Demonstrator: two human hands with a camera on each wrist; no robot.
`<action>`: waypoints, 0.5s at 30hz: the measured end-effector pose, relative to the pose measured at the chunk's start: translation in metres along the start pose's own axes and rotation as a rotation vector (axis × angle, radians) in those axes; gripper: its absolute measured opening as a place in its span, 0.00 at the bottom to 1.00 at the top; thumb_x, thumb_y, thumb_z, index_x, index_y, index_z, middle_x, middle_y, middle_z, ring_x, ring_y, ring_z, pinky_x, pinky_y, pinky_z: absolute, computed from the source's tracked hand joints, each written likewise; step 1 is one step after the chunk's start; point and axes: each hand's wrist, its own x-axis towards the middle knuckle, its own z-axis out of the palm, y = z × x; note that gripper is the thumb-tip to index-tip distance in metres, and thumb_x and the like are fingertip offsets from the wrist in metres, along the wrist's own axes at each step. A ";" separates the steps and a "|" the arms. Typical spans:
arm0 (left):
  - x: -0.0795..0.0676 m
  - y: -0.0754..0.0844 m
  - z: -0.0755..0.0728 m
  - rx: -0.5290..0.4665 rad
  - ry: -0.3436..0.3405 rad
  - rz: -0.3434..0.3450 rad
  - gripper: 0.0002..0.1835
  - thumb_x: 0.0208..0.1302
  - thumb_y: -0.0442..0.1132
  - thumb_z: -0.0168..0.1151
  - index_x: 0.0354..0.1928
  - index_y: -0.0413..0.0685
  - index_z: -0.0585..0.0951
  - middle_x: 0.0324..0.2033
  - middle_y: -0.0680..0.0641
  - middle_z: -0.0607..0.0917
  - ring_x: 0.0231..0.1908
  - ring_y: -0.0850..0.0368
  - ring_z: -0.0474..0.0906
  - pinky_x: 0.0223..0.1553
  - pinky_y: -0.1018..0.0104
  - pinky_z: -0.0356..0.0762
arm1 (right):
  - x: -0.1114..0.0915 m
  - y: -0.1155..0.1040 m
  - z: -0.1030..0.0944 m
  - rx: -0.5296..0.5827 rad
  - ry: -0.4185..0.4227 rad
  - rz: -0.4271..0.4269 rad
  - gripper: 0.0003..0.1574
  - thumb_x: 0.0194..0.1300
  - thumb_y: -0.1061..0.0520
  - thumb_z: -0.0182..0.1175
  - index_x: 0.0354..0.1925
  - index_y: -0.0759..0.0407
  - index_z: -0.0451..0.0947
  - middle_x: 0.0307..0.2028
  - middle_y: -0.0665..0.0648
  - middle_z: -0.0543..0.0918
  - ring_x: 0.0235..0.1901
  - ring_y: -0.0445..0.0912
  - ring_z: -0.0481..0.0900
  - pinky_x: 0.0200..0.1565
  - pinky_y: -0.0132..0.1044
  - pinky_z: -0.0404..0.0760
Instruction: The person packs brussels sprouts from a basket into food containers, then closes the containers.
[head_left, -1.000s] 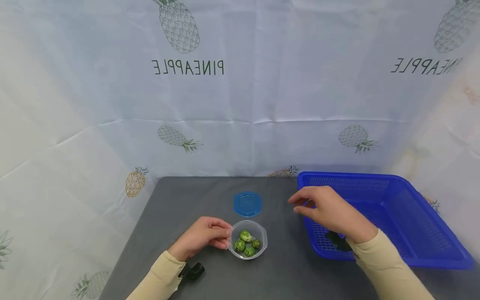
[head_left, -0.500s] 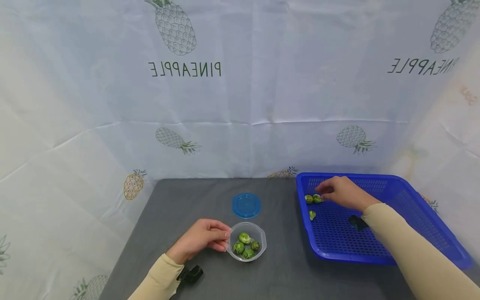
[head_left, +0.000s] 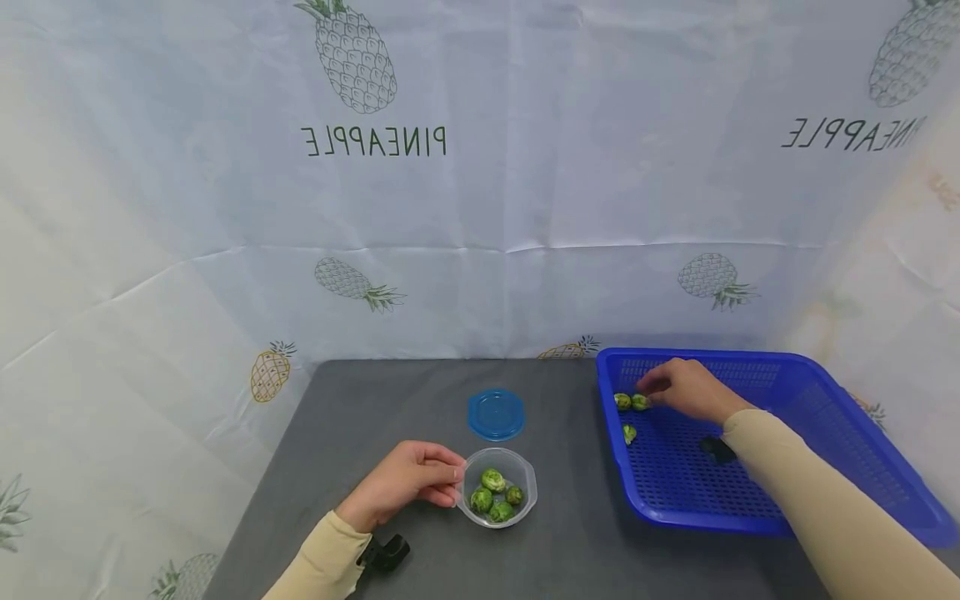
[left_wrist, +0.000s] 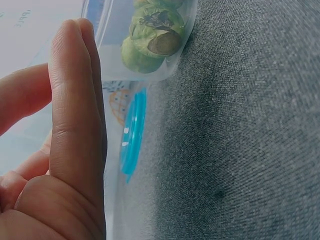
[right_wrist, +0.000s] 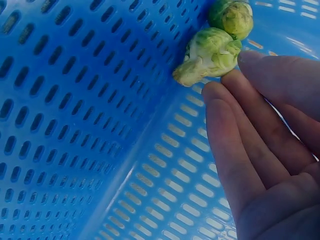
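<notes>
1. right hand (head_left: 688,390) in the blue basket (head_left: 825,400), straight fingertips touching a sprout (right_wrist: 210,55) at its far left corner
2. left hand (head_left: 405,483) pinches the clear cup (head_left: 497,490) on the desk (head_left: 360,417)

1. Table (head_left: 360,433): dark grey, felt-like top; its far edge meets a pale cloth backdrop printed with pineapples.
2. Blue lid (head_left: 496,414): round, translucent, lying flat near the middle of the table, just behind the clear container.
3. Clear container (head_left: 497,487): small, open-topped plastic tub standing upright toward the near edge, with green sprouts inside; the left hand (head_left: 405,483) rests on the table at its left side, fingers against its wall.
4. Blue basket (head_left: 825,500): large, rectangular, perforated plastic, sitting on the right part of the table, well apart from the container.
</notes>
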 end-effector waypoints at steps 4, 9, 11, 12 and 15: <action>0.001 -0.001 -0.001 -0.003 -0.001 -0.002 0.22 0.74 0.41 0.71 0.60 0.30 0.85 0.39 0.46 0.93 0.36 0.60 0.91 0.43 0.64 0.94 | 0.000 0.000 0.001 -0.018 -0.005 0.015 0.13 0.71 0.63 0.69 0.52 0.64 0.90 0.49 0.62 0.93 0.49 0.58 0.90 0.52 0.59 0.91; 0.001 -0.001 -0.002 -0.005 0.001 -0.005 0.22 0.74 0.41 0.71 0.60 0.30 0.84 0.39 0.45 0.93 0.36 0.60 0.91 0.43 0.63 0.95 | 0.000 -0.001 0.002 -0.044 -0.011 0.010 0.13 0.69 0.64 0.70 0.51 0.64 0.91 0.49 0.63 0.93 0.51 0.61 0.90 0.52 0.59 0.91; 0.001 -0.001 -0.002 -0.005 0.001 -0.005 0.22 0.74 0.41 0.71 0.60 0.30 0.84 0.40 0.45 0.93 0.36 0.59 0.91 0.43 0.63 0.95 | 0.000 -0.001 0.002 -0.044 -0.019 -0.001 0.14 0.67 0.65 0.71 0.51 0.64 0.91 0.49 0.63 0.93 0.50 0.61 0.90 0.51 0.58 0.91; 0.001 -0.001 -0.002 -0.004 0.002 -0.004 0.22 0.74 0.41 0.71 0.60 0.30 0.84 0.40 0.45 0.93 0.36 0.59 0.91 0.43 0.63 0.95 | 0.000 -0.001 0.001 -0.041 -0.026 -0.004 0.14 0.67 0.65 0.71 0.51 0.63 0.91 0.49 0.63 0.93 0.50 0.61 0.90 0.51 0.57 0.92; 0.001 -0.001 -0.001 -0.002 0.001 -0.002 0.23 0.74 0.41 0.71 0.60 0.30 0.84 0.40 0.44 0.93 0.36 0.59 0.91 0.43 0.63 0.95 | 0.000 0.000 0.000 -0.023 -0.046 -0.007 0.16 0.66 0.65 0.72 0.52 0.63 0.91 0.49 0.63 0.93 0.49 0.59 0.91 0.50 0.56 0.92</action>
